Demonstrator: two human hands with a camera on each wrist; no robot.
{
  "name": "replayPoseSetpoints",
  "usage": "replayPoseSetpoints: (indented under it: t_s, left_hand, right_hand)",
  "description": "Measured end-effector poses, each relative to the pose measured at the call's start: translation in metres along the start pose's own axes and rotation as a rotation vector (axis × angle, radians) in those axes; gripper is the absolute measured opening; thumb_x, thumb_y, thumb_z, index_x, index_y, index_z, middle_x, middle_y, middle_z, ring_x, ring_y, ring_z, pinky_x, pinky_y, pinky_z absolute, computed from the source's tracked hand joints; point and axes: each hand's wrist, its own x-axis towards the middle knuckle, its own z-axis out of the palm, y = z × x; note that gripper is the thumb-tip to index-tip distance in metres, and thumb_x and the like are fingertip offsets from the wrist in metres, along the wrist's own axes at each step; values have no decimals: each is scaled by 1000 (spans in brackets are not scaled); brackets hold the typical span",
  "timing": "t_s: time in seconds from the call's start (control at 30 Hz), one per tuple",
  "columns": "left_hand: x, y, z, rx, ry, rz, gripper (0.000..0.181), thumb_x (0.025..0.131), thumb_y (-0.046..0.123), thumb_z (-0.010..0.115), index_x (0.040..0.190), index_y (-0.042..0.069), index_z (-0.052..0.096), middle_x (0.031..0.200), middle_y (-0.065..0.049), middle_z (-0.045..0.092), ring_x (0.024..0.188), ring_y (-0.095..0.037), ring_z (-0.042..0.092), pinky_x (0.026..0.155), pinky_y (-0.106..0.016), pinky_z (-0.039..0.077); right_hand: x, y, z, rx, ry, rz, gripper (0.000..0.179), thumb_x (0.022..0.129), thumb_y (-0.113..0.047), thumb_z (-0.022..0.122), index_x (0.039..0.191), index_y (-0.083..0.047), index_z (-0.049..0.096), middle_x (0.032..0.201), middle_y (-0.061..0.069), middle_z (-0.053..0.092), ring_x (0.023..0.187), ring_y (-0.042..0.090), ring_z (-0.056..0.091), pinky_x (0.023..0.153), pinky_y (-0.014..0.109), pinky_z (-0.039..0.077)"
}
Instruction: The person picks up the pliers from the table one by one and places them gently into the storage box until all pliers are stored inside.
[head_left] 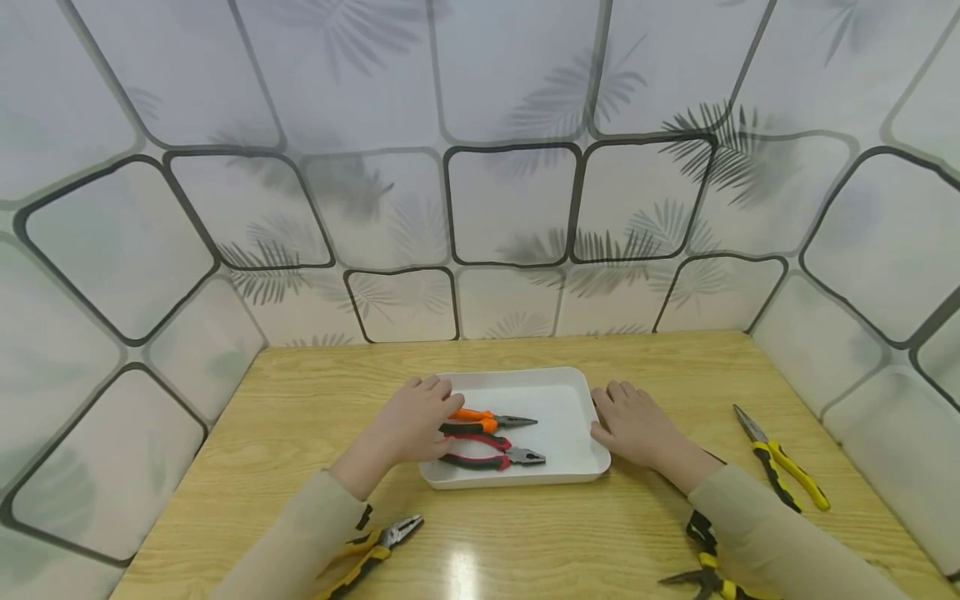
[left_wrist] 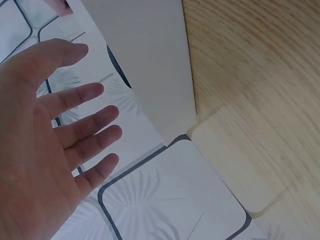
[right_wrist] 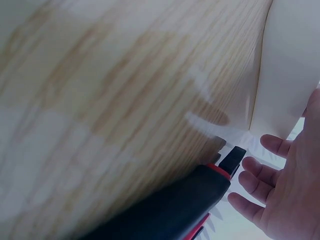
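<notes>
A white tray [head_left: 570, 408] holds long-nose pliers [head_left: 513, 422] with orange and black handles and combination pliers [head_left: 527, 457] with red and black handles. My left hand [head_left: 420, 421] is at the tray's left rim, partly hiding both pairs' handles. The left wrist view shows its fingers spread beside the tray wall [left_wrist: 150, 55]. At the right end of the tray is my right hand [head_left: 633, 425], its fingers loosely bent near the wall [right_wrist: 287, 65] and holding nothing visible. Below those fingers, a black-and-red handled tool [right_wrist: 170, 205] lies on the table.
Yellow-and-black long-nose pliers [head_left: 772, 458] lie far right on the wooden table [head_left: 315, 392]. Another yellow-and-black pair [head_left: 705, 577] is at the front right, partly under the sleeve. Yellow-and-black combination pliers [head_left: 382, 546] lie near the left sleeve. Patterned panels [head_left: 510, 208] border the table.
</notes>
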Motion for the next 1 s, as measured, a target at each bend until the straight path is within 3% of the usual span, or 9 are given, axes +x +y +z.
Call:
replayPoseSetpoints:
  t_s: [0.17, 0.43, 1.0]
  left_hand:
    - [-4, -2, -2, -4, -3, -5, 42, 91, 46, 80, 119, 17, 66, 103, -2, 59, 93, -21, 53, 85, -40, 48]
    - [-8, -4, -3, -14, -4, -25, 41, 91, 43, 79, 119, 16, 66, 115, -6, 66, 107, -27, 63, 101, -50, 54]
    - [-23, -6, -2, -50, -12, -54, 43, 93, 43, 79, 121, 13, 67, 116, -8, 67, 105, -28, 63, 95, -48, 54]
  right_hand:
    - [0, -2, -2, 8, 15, -6, 28, 99, -26, 63, 115, -4, 59, 93, 10, 52, 80, 24, 46, 68, 41, 41]
    - [0, 0, 1, 11, 30, -14, 28, 98, -26, 63, 115, -3, 59, 92, 10, 51, 79, 24, 45, 67, 40, 40]
    - [1, 2, 5, 11, -2, 4, 35, 99, -28, 62, 122, -2, 60, 97, 12, 53, 83, 24, 46, 69, 41, 41]
